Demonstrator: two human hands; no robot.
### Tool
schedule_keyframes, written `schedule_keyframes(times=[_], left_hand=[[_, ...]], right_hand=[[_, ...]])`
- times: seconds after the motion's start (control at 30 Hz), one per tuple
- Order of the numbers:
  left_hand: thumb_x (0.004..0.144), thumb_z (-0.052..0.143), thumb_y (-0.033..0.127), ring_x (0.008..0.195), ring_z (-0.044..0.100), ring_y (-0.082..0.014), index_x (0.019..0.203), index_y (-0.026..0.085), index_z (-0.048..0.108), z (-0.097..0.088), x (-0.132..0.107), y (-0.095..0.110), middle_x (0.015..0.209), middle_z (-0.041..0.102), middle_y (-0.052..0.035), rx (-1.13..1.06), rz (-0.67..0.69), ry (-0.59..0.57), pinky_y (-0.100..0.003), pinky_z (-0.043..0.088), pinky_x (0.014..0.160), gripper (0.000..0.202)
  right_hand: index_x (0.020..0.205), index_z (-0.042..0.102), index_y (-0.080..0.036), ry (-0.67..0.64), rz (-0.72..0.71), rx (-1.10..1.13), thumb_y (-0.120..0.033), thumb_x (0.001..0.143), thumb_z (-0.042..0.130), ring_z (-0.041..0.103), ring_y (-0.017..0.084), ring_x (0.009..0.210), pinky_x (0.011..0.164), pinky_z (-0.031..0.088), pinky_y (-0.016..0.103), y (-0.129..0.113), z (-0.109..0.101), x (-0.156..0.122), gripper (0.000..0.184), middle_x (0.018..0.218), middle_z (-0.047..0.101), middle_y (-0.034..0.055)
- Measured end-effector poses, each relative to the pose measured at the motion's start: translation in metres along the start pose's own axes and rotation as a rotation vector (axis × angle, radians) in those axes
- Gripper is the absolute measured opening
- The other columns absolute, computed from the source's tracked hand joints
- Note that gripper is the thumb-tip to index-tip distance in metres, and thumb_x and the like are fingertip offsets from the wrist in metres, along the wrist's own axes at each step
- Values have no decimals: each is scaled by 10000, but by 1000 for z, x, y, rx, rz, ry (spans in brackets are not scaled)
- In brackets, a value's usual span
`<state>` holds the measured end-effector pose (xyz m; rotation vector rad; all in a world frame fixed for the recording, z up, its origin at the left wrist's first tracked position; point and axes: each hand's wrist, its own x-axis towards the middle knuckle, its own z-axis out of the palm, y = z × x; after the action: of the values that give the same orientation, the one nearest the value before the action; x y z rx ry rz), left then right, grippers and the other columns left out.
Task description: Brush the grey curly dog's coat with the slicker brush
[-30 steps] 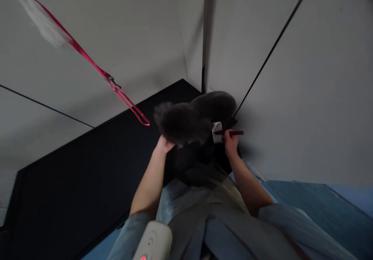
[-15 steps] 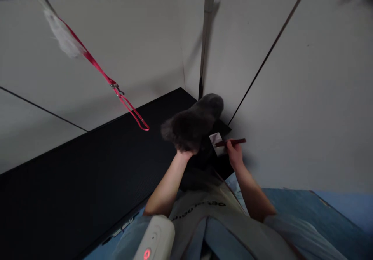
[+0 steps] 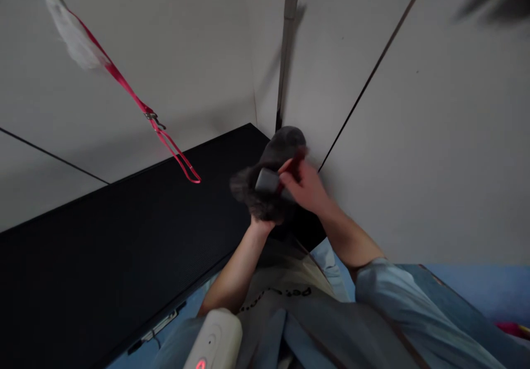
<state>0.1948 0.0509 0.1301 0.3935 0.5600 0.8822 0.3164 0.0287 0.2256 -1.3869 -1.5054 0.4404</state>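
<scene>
A grey furry animal (image 3: 279, 145) is on the black table (image 3: 165, 209) near its far right corner. Its coat is dark, and its kind is not clear to me. My left hand (image 3: 264, 224) holds it from below, with the fingers hidden in the fur. In my right hand (image 3: 304, 184) is a slicker brush (image 3: 267, 181) with a reddish-brown handle and a pale grey flat head. The brush head lies over the animal's side, apparently against the coat. Motion smears my right hand slightly.
From the upper left a red strap loop (image 3: 176, 151) hangs over the table, with white fluff (image 3: 77, 35) caught on its cord. A metal post (image 3: 285, 54) stands by the pale wall (image 3: 414, 154). A white device with a red light (image 3: 215, 336) sits at my front.
My right hand has brought the brush leftward and up from beside the animal onto its body. The left hand stays beneath the animal. The view has shifted slightly.
</scene>
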Motion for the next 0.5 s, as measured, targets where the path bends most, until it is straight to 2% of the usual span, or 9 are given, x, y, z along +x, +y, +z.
schedule_keyframes(times=[0.07, 0.17, 0.2, 0.3, 0.33, 0.37, 0.43, 0.47, 0.5], left_hand=[[923, 333, 537, 1177, 556, -241, 1110, 220, 609, 2, -5, 0, 1249, 600, -66, -122, -27, -25, -414, 516, 912, 461], [917, 359, 540, 1214, 528, -246, 1154, 226, 590, 3, -10, -2, 1285, 580, -61, -198, -51, -133, -422, 509, 936, 457], [912, 383, 529, 1203, 536, -252, 1141, 219, 594, 3, -12, -2, 1268, 589, -69, -189, -62, -121, -424, 514, 930, 439], [897, 414, 523, 1116, 592, -248, 1038, 204, 618, 1, -16, -4, 1152, 639, -85, -185, -62, 1, -405, 542, 879, 404], [893, 410, 542, 1112, 595, -244, 1034, 202, 620, 1, -17, -4, 1152, 638, -87, -194, -63, -7, -398, 542, 882, 423], [891, 402, 557, 1125, 587, -241, 1054, 203, 617, 2, -19, -4, 1181, 626, -87, -199, -64, -45, -393, 537, 894, 444], [895, 382, 569, 1160, 566, -242, 1116, 212, 601, 4, -22, -2, 1255, 591, -81, -195, -57, -131, -396, 527, 912, 473], [900, 377, 559, 1155, 569, -245, 1126, 213, 600, 6, -24, -2, 1261, 588, -84, -192, -57, -138, -400, 530, 905, 470], [906, 372, 538, 1133, 582, -249, 1111, 208, 607, 7, -26, -1, 1239, 601, -93, -191, -66, -113, -405, 535, 889, 454]], right_hand=[[841, 623, -198, -137, 12, -23, -286, 795, 600, 544, 142, 630, 627, 427, 274, -5, -1, -3, 102, 723, 618, 1], [919, 619, -195, 113, 10, -123, -288, 813, 576, 566, 164, 713, 686, 435, 299, -12, -4, -7, 147, 826, 634, 31], [929, 620, -197, 133, -8, -137, -289, 810, 581, 572, 170, 740, 702, 436, 304, -14, -5, -8, 156, 859, 638, 38], [852, 625, -201, -103, -44, -105, -281, 780, 612, 577, 162, 698, 662, 438, 288, -17, -7, -15, 109, 804, 642, 25], [843, 620, -202, -118, -34, -84, -283, 784, 606, 576, 157, 673, 643, 438, 284, -17, -9, -17, 102, 779, 640, 19], [861, 615, -203, -49, -19, -68, -289, 796, 594, 577, 156, 665, 639, 442, 286, -18, -11, -20, 110, 778, 642, 19], [928, 603, -209, 225, 5, -52, -306, 822, 568, 587, 169, 706, 668, 453, 305, -19, -15, -25, 148, 830, 648, 33], [946, 601, -214, 294, -3, -43, -312, 825, 568, 590, 176, 730, 681, 457, 313, -20, -16, -28, 159, 848, 649, 39], [942, 605, -218, 260, -24, -29, -314, 816, 583, 591, 180, 739, 683, 459, 313, -20, -17, -30, 160, 848, 650, 39]])
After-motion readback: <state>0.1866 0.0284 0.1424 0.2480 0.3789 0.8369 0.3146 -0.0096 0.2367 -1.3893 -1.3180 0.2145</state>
